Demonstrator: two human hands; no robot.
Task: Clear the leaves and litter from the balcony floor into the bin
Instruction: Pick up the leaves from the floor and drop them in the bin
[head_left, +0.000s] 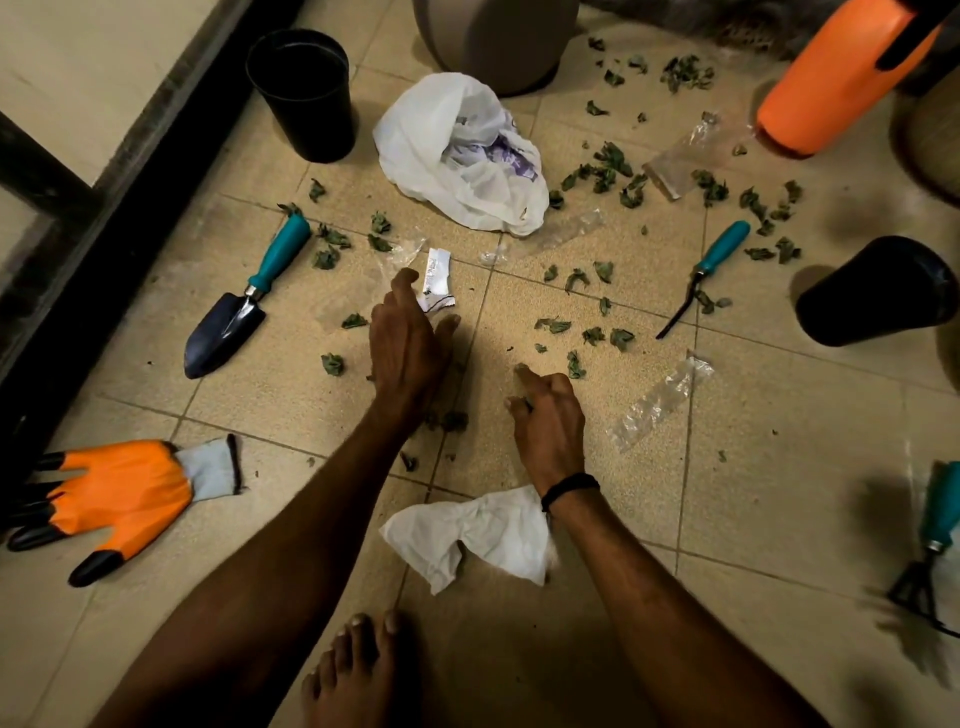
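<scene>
Left hand (405, 338) over leaf-strewn beige tiled floor (779, 493)

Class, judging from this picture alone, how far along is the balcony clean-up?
Early. Done: the white bag holds some crumpled litter. In hand: the left hand reaches the paper scrap; the right hand seems to pinch a leaf bit. Left: scattered leaves, clear wrappers, a tissue.
</scene>
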